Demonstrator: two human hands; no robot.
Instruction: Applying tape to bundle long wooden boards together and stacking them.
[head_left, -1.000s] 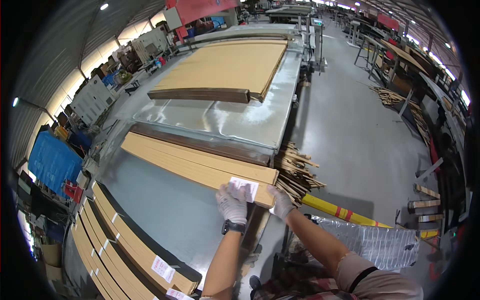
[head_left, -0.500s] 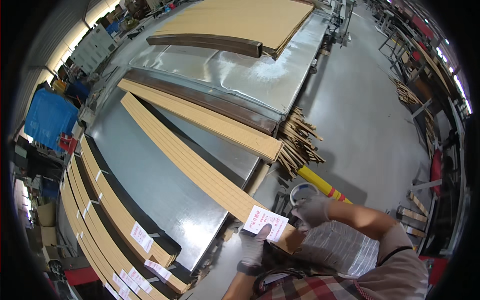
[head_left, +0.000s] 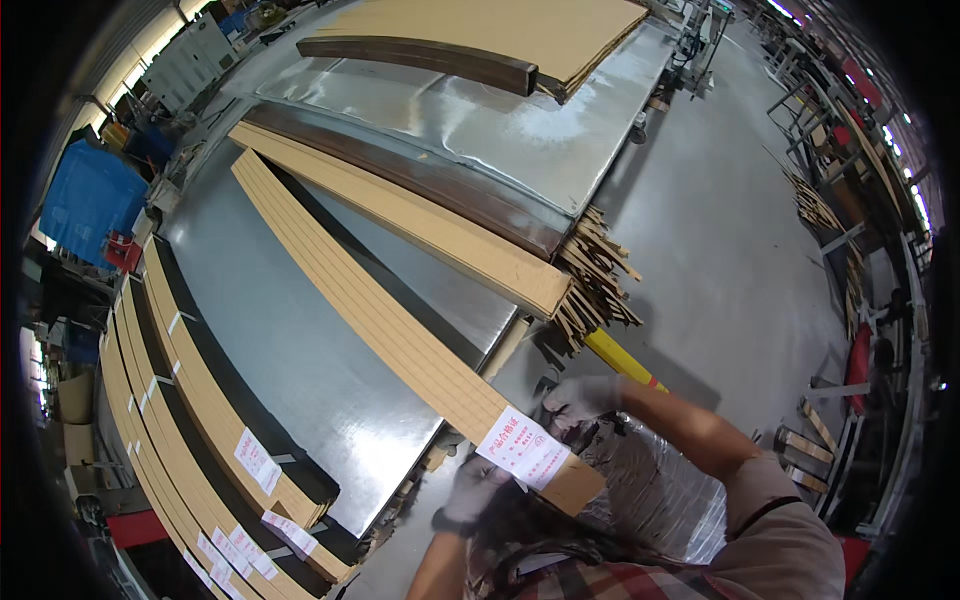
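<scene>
A long bundle of tan cardboard strips (head_left: 375,325) runs diagonally from the far left toward me. Near its close end a white paper label (head_left: 523,448) with red print lies on top. My left hand (head_left: 473,492), in a grey glove, is at the bundle's left edge beside the label; its fingers are blurred and partly hidden. My right hand (head_left: 583,400), also gloved, is at the opposite edge just past the label, its fingers curled closed. What they hold, if anything, is hidden.
On the left of the metal table (head_left: 290,330) lie several labelled strip bundles (head_left: 215,400). Another bundle (head_left: 420,220) and a brown beam (head_left: 420,180) cross the table. Loose strips (head_left: 597,275) and a yellow bar (head_left: 622,358) are beyond my right hand. Cardboard sheets (head_left: 480,30) lie at the back.
My left thumb has come off the label, and that hand has shifted left to the bundle's edge. My right hand has moved left and farther away; the white ring near it no longer shows.
</scene>
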